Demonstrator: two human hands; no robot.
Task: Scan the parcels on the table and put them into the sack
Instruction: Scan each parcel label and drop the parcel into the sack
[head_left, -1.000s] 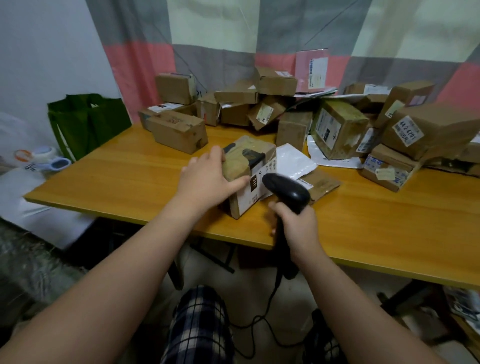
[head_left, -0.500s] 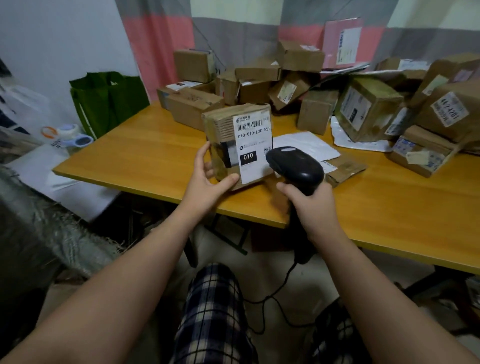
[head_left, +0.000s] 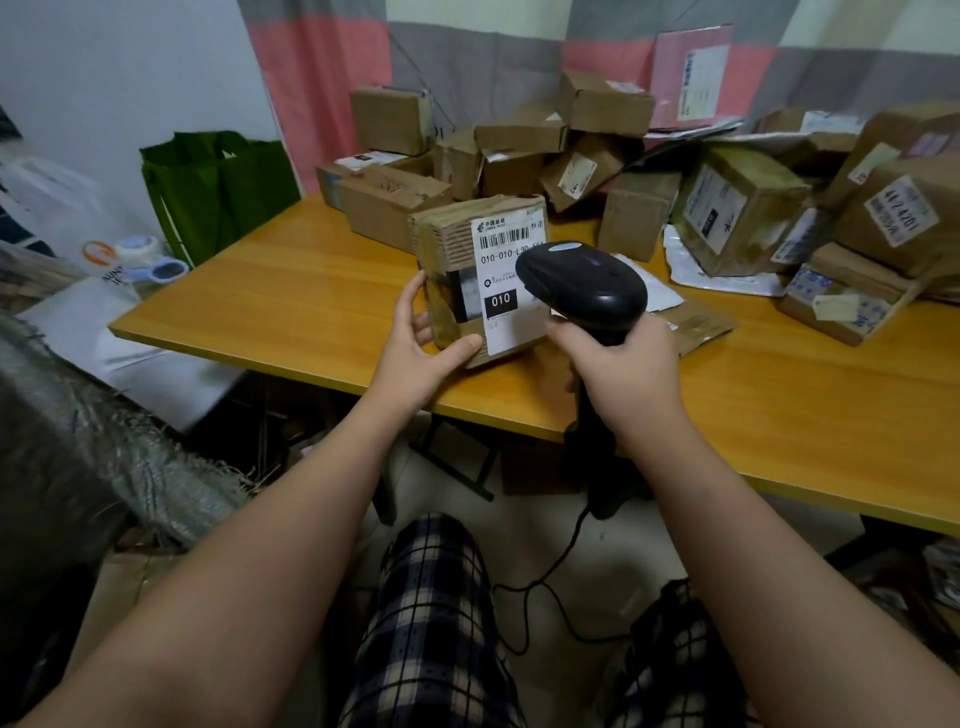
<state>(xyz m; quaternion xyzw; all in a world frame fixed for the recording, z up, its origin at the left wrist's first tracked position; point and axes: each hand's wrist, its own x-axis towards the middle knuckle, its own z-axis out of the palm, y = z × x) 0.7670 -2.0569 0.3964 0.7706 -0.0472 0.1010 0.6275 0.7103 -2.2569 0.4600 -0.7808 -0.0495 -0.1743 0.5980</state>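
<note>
Backdrop: a curtain (head_left: 322, 78) of pink, grey and pale blocks was hung behind a wooden table (head_left: 291, 291).
Held parcel (head_left: 447, 234): a small brown box was kept upright over the table's near edge, its white label (head_left: 506, 306) turned toward the camera, with a barcode and "010" printed on it.
Left hand (head_left: 421, 353): the box's lower left corner was gripped, thumb laid on the front, fingers along the side.
Right hand (head_left: 628, 369): a black corded scanner (head_left: 582, 280) was clasped by its handle, its head raised just before the label and partly covering it.
Heap: many more cardboard parcels (head_left: 737, 218) were piled along the table's far side.
Sack (head_left: 104, 457): grey woven cloth was seen at the left, below table level.
Green bag (head_left: 218, 187): stood beyond the table's left end.
</note>
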